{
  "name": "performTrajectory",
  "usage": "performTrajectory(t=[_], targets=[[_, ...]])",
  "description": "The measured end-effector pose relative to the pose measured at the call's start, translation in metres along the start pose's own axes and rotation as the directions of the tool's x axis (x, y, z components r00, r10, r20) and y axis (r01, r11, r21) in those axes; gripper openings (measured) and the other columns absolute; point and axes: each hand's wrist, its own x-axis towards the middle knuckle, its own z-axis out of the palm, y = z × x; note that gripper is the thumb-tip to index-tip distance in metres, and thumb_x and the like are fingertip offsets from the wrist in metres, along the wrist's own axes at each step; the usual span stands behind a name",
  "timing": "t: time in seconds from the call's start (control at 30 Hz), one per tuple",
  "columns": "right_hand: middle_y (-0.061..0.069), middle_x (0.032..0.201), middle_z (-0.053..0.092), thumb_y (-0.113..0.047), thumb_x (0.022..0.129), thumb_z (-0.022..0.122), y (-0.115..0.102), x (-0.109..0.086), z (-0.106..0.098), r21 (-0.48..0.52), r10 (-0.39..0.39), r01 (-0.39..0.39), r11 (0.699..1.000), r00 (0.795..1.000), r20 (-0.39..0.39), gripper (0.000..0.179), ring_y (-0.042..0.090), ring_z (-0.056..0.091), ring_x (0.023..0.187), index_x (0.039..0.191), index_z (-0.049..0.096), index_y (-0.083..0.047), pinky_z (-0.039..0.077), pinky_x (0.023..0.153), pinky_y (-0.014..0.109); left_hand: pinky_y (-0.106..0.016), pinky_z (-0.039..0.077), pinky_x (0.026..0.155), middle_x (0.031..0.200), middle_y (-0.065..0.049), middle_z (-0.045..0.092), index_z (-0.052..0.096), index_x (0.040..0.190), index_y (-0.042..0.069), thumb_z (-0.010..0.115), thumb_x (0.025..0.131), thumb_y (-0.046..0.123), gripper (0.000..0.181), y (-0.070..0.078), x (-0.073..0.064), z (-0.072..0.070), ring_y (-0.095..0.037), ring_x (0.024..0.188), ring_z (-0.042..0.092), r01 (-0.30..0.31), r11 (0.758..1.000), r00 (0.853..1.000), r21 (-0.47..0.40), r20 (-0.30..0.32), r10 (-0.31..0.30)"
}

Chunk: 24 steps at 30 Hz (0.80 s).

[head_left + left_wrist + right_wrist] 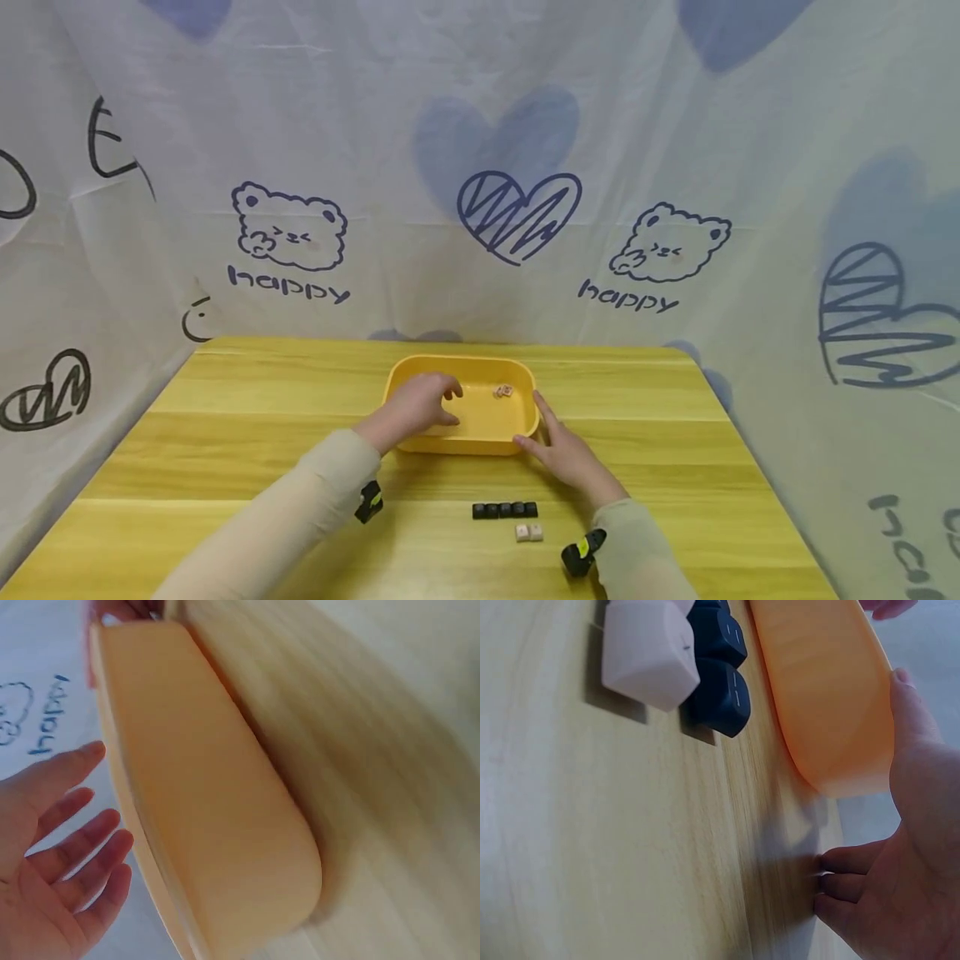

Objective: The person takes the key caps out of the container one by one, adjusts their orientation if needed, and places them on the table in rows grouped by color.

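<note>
A yellow plastic basin [471, 447] stands on the table, with a few small pale keycaps [502, 391] at the right of its floor. My left hand [420, 402] reaches over the basin's left part, fingers loosely bent and apart; nothing shows between them in the left wrist view. At the basin's right end, my right hand [564, 450] rests its thumb against the near rim corner. Its other fingers [847, 887] extend alongside that end. Nearer the front lie a row of several black keycaps [505, 510] and, below its right end, two pale pink keycaps [528, 532].
The wood-grain table [247, 450] meets a white printed cloth [390, 275] at the back, and the cloth continues along both sides. A black wrist device [369, 502] sits at my left sleeve, another wrist device [582, 553] at my right.
</note>
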Motion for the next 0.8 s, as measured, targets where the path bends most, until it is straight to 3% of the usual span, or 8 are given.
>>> performTrajectory(t=[0.23, 0.27, 0.37, 0.57, 0.8], targets=[[0.026, 0.152, 0.03, -0.053, 0.094, 0.056, -0.002, -0.001, -0.002, 0.004, -0.002, 0.002, 1.0, 1.0, 0.008, 0.086, 0.052, 0.042, 0.126, 0.158, 0.005, -0.026, 0.031, 0.103, 0.063, -0.042, 0.049, 0.089, 0.107, -0.017, 0.067, 0.066, 0.114, -0.002, 0.081, 0.077, 0.01, 0.041, -0.016, 0.023, -0.005, -0.03, 0.099, 0.063, -0.049, 0.998, 0.992, 0.031, 0.117, 0.045], [0.026, 0.151, 0.03, -0.053, 0.095, 0.056, -0.002, -0.002, -0.003, 0.005, -0.005, 0.005, 1.0, 1.0, 0.007, 0.086, 0.052, 0.042, 0.125, 0.158, 0.005, -0.026, 0.032, 0.103, 0.063, -0.041, 0.05, 0.087, 0.106, -0.016, 0.068, 0.066, 0.114, -0.002, 0.082, 0.077, 0.012, 0.042, -0.024, 0.029, -0.001, -0.028, 0.097, 0.063, -0.081, 0.996, 0.99, 0.043, 0.119, 0.076], [0.026, 0.151, 0.03, -0.055, 0.094, 0.055, -0.002, -0.002, -0.002, 0.002, 0.002, -0.002, 1.0, 1.0, 0.007, 0.086, 0.052, 0.042, 0.126, 0.158, 0.004, -0.027, 0.031, 0.103, 0.063, -0.04, 0.049, 0.089, 0.108, -0.014, 0.068, 0.066, 0.115, -0.001, 0.082, 0.077, 0.014, 0.044, -0.03, 0.036, 0.0, -0.027, 0.098, 0.063, -0.105, 0.993, 0.982, 0.053, 0.16, 0.095], [0.026, 0.151, 0.03, -0.053, 0.094, 0.056, -0.002, -0.003, -0.002, 0.001, -0.003, 0.003, 1.0, 1.0, -0.004, 0.086, 0.052, 0.043, 0.125, 0.158, 0.006, -0.025, 0.032, 0.102, 0.063, -0.041, 0.045, 0.097, 0.119, -0.014, 0.065, 0.064, 0.122, 0.0, 0.083, 0.077, 0.014, 0.051, -0.035, 0.047, 0.007, -0.029, 0.109, 0.061, -0.098, 0.994, 0.967, 0.045, 0.239, 0.084], [0.027, 0.151, 0.03, -0.055, 0.094, 0.055, -0.002, -0.003, 0.0, -0.004, 0.007, -0.007, 1.0, 1.0, 0.003, 0.086, 0.052, 0.045, 0.124, 0.158, 0.005, -0.027, 0.033, 0.102, 0.062, -0.04, 0.045, 0.098, 0.121, -0.013, 0.063, 0.063, 0.123, 0.0, 0.082, 0.079, 0.014, 0.05, -0.045, 0.057, 0.012, -0.029, 0.111, 0.059, -0.099, 0.992, 0.957, 0.077, 0.279, 0.074]])
